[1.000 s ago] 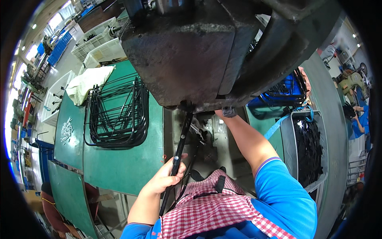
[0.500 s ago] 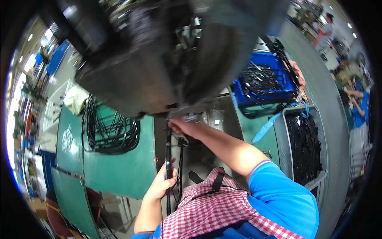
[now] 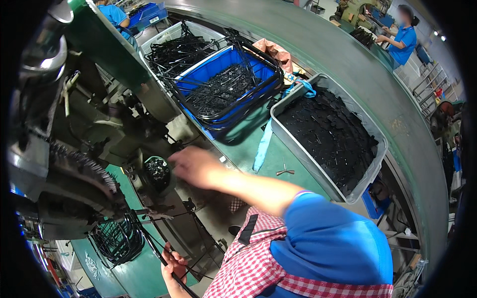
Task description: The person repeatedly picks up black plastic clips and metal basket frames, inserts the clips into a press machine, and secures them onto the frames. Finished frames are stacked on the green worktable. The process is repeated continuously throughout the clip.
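My left hand point(image 3: 174, 260) is closed round a black wire frame point(image 3: 156, 248) at the lower left. The frame's far end reaches the large dark machine point(image 3: 64, 193) that fills the left side. My right hand point(image 3: 196, 166) stretches forward over the gap between the tables, just right of a small cup of little metal parts point(image 3: 157, 171). Its fingers are smeared by motion, and whether anything is in them does not show.
At the right stands a grey bin of flat black pieces point(image 3: 330, 139). Behind it are a blue crate point(image 3: 233, 57) with small dark parts and black frames, and a white basket point(image 3: 208, 32). More frames point(image 3: 117, 238) lie on the left green table. A co-worker point(image 3: 405, 39) stands far right.
My view has swung to the right, so the machine now sits at the left. My right hand has left the machine's work point and moved right; my left hand still grips the frame.
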`<state>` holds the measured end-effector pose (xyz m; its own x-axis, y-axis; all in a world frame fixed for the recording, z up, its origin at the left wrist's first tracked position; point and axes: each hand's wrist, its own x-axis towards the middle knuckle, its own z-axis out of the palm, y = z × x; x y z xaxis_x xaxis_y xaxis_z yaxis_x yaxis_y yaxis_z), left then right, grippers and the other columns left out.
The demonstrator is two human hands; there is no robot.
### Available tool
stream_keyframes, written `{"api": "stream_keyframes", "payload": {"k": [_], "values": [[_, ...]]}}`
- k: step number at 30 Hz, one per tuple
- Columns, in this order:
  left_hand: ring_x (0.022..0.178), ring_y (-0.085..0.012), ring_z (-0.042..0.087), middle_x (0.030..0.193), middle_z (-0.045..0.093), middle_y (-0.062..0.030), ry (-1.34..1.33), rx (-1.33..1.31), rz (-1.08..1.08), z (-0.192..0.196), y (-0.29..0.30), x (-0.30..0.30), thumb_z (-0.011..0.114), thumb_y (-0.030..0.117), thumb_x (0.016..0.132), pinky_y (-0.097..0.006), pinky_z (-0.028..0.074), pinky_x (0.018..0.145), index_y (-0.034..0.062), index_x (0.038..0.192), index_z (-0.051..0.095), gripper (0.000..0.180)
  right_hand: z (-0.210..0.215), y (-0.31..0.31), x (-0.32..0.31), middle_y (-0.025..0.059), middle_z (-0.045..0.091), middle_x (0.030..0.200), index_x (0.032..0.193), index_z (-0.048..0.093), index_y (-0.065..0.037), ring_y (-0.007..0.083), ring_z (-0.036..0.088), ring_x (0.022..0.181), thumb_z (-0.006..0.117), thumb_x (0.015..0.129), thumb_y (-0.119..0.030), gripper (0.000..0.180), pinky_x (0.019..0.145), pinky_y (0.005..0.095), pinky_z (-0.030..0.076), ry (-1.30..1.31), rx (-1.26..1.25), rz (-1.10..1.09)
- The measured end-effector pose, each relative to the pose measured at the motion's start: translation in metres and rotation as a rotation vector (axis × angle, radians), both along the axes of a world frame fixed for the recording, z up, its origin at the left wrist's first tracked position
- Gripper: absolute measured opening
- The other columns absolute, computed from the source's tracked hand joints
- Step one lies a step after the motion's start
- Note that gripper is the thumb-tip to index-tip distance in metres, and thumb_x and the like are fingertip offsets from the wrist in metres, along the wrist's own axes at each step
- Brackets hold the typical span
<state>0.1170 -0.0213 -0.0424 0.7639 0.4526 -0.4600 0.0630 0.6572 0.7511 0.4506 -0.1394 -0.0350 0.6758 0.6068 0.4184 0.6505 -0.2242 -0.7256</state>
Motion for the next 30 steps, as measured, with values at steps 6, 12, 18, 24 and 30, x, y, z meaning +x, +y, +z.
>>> {"api": "stream_keyframes", "payload": {"k": [6, 12, 18, 24, 30], "values": [[0.069, -0.0114, 0.051, 0.083, 0.052, 0.0004, 0.078, 0.09, -0.031, 0.019, -0.018, 0.02, 0.073, 0.034, 0.062, -0.024, 0.042, 0.062, 0.0064, 0.135, 0.032, 0.088, -0.09, -0.252, 0.124, 0.0154, 0.059, 0.109, 0.11, 0.063, -0.005, 0.0295, 0.057, 0.105, 0.061, 0.084, -0.021, 0.03, 0.091, 0.0415, 0.046, 0.153, -0.053, -0.814], [0.067, -0.0125, 0.052, 0.083, 0.052, 0.0, 0.134, 0.141, -0.037, 0.014, -0.015, 0.022, 0.073, 0.033, 0.062, -0.026, 0.043, 0.06, 0.0051, 0.134, 0.032, 0.088, -0.142, -0.289, 0.141, 0.0161, 0.051, 0.125, 0.131, 0.046, -0.01, 0.033, 0.05, 0.117, 0.077, 0.067, -0.046, 0.08, 0.095, 0.0427, 0.044, 0.464, -0.768, -0.899], [0.068, -0.0126, 0.052, 0.082, 0.051, -0.0011, 0.111, 0.135, -0.001, 0.018, -0.015, 0.019, 0.075, 0.031, 0.062, -0.027, 0.042, 0.06, 0.0072, 0.133, 0.035, 0.084, -0.197, -0.317, 0.168, 0.0189, 0.066, 0.103, 0.108, 0.064, -0.002, 0.0311, 0.065, 0.094, 0.077, 0.069, -0.033, 0.052, 0.085, 0.0388, 0.05, 0.537, -0.429, -0.975], [0.067, -0.0118, 0.051, 0.082, 0.049, -0.0006, 0.072, 0.104, -0.044, 0.015, -0.01, 0.016, 0.077, 0.033, 0.061, -0.025, 0.042, 0.06, 0.0068, 0.131, 0.037, 0.084, -0.206, -0.359, 0.143, 0.0149, 0.07, 0.089, 0.106, 0.068, -0.002, 0.0242, 0.067, 0.082, 0.07, 0.077, -0.022, 0.035, 0.079, 0.0341, 0.05, 0.527, -0.116, -1.14], [0.069, -0.0115, 0.049, 0.085, 0.049, -0.0021, 0.056, 0.082, -0.053, 0.004, 0.002, 0.009, 0.079, 0.029, 0.057, -0.023, 0.043, 0.06, 0.0046, 0.132, 0.034, 0.091, -0.132, -0.322, 0.118, 0.0055, 0.062, 0.081, 0.108, 0.059, 0.005, 0.0082, 0.055, 0.052, 0.059, 0.089, -0.01, 0.024, 0.044, 0.0209, 0.042, 0.588, 0.378, -1.065]]}}
